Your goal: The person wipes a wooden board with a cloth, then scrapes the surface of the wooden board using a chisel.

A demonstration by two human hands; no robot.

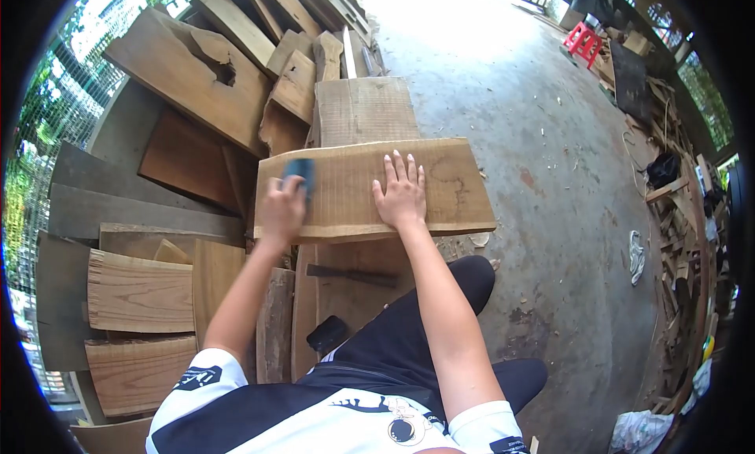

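Observation:
A thick wooden board (346,191) with a wavy front edge lies crosswise in front of me. Near its left end, my left hand (283,209) is closed on a blue block (299,175) against the board's face. Motion smears that hand and the block, so the block's exact kind does not show. My right hand (402,194) rests palm down on the board, right of its middle, fingers spread and holding nothing. Dark ring-shaped grain marks the wood to the right of that hand. Under the board is another plank (366,108), its far end sticking out beyond it.
Below the board lie a long dark flat tool (350,276) and a small black object (327,334). Many slabs, including one with a hole (197,77), are stacked left. A red stool (583,44) and scrap wood (680,297) stand along the right of the concrete floor (566,218).

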